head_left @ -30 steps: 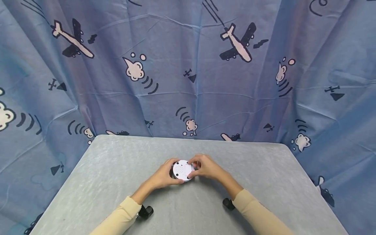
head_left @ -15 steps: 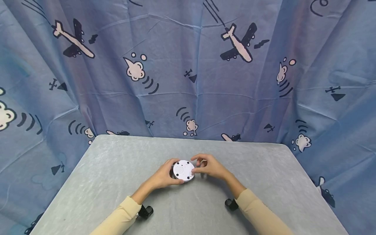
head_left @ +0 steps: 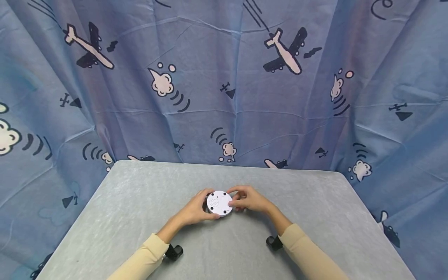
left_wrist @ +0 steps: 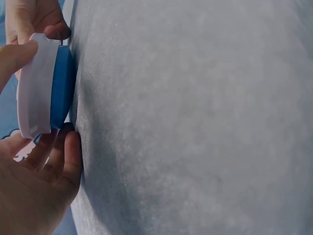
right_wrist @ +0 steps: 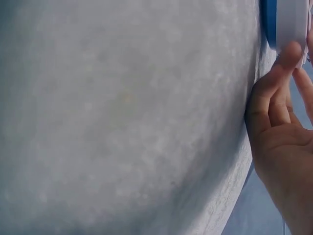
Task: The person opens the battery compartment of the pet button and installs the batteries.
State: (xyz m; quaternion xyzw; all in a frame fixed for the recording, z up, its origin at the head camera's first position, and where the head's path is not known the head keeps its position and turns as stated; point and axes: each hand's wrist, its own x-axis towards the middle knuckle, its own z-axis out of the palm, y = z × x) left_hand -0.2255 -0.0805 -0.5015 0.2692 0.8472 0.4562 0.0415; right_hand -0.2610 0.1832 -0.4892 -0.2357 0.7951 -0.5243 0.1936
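A round white device (head_left: 217,205) with a grid of small speaker holes, dark feet and a flat panel faces up in the middle of the table. Its other side is a blue part (left_wrist: 61,88), turned down toward the tabletop. My left hand (head_left: 193,209) grips it around the left side, fingers at the far edge and thumb at the near edge. At the right edge, my right hand (head_left: 250,200) pinches the rim, its thumb over the panel and its other fingers curled beside the edge. What the panel covers is hidden.
The grey table (head_left: 297,217) spreads out around both hands. Behind it hangs a blue curtain (head_left: 196,77) printed with airplanes. A dark wrist camera (head_left: 174,252) sits under the left cuff, and another wrist camera (head_left: 274,243) by the right one.
My right hand first spanned the right edge with finger and thumb, then drew back slightly to the right. Now its fingers are back near the rim. The left hand stays in place.
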